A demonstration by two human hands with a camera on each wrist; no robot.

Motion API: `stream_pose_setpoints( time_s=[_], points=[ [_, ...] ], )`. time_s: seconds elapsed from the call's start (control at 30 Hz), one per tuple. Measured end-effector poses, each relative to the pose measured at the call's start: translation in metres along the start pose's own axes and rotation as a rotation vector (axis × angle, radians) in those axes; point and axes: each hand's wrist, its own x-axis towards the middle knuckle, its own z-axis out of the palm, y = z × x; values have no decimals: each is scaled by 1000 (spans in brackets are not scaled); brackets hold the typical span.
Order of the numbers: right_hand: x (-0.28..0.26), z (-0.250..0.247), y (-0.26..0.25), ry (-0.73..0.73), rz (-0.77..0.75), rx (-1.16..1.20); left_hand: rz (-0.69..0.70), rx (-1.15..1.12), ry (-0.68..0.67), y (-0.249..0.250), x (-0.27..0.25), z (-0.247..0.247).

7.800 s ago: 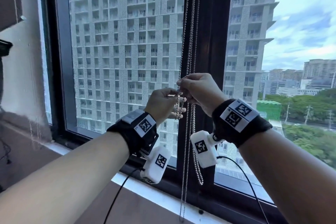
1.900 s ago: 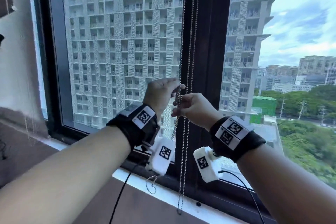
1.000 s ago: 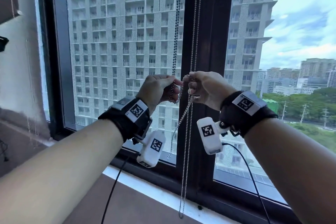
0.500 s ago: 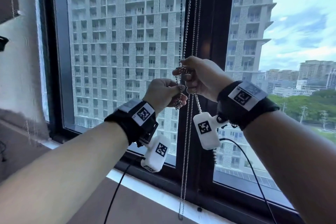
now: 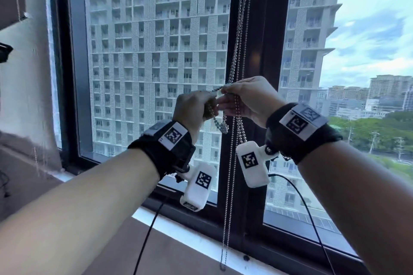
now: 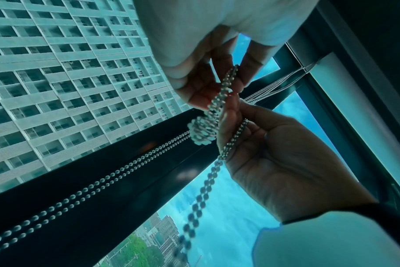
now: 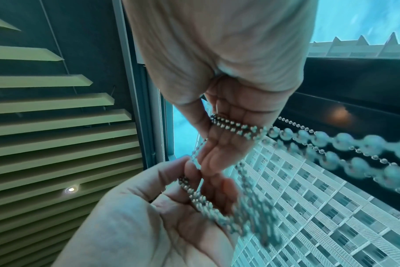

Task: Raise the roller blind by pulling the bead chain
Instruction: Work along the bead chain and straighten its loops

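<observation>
1. Your left hand and right hand both pinch the bead chain, fingertips nearly touching.
2. It hangs vertically before the window mullion; pull straight down.

Hanging as several silvery metal strands of small round beads in front of the dark window mullion, the bead chain running down from above the top edge to a free loop end dangling just above the white sill. Passing at mid-height through the left hand and right hand, both curling fingers around doubled strands, with a short length stretching between the two fists. Drooping below the left hand in a small bunched loop, the remaining strands dropping straight and slack past the wrists.
</observation>
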Motion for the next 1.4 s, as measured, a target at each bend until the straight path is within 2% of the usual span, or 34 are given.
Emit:
stream_pose_setpoints(
  time_s=[0.17, 0.27, 0.4, 0.63, 0.83, 1.0, 1.17, 1.3, 1.4],
  points=[
    [2, 2, 3, 63, -7, 13, 15, -103, -52, -3, -3, -5],
    [3, 5, 5, 96, -18, 35, -42, -123, -52, -6, -1, -4],
    [9, 8, 11, 147, -36, 40, 8, -139, -67, -9, -9, -4],
    [16, 7, 19, 192, -59, -61, -37, -120, -229, -6, -13, 2],
    [13, 9, 17, 151, -77, -95, -43, -161, -383, 3, -15, -2],
    [7, 8, 14, 110, -57, -60, -72, -265, -460, 3, -16, -4],
    [5, 10, 13, 105, -65, -91, -33, -252, -403, 5, -18, -4],
    [6, 8, 14, 117, -69, -192, 34, -215, -301, 5, -14, -5],
    [6, 9, 15, 118, -73, -232, -3, -262, -221, 1, -10, -6]
  ],
)
